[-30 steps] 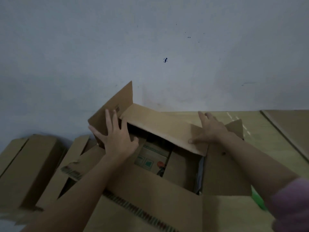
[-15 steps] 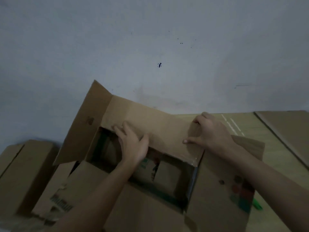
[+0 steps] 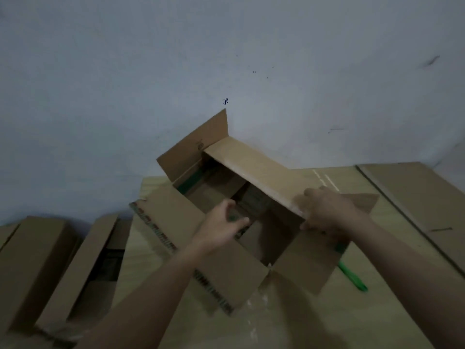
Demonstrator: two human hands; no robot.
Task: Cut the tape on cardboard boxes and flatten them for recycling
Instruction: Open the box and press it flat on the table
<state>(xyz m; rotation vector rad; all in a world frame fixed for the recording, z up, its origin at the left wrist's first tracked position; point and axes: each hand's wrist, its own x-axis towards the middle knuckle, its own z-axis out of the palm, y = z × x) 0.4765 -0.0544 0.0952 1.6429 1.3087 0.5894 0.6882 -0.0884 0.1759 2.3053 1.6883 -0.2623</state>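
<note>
**Open box held at its far flap**

While the cardboard box (image 3: 226,248) sits open near the middle of the wooden surface (image 3: 289,323), the right hand (image 3: 327,210) grips its far flap (image 3: 254,170) at the right end. The left hand (image 3: 221,226) reaches inside, fingers curled; what they hold I cannot tell. A green pen (image 3: 352,277) lies just right of the box.

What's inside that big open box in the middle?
Inside the open box lie smaller cardboard pieces, some with print. The left hand reaches in, covering part; what lies under them is hidden, and dim light blurs details.
</note>
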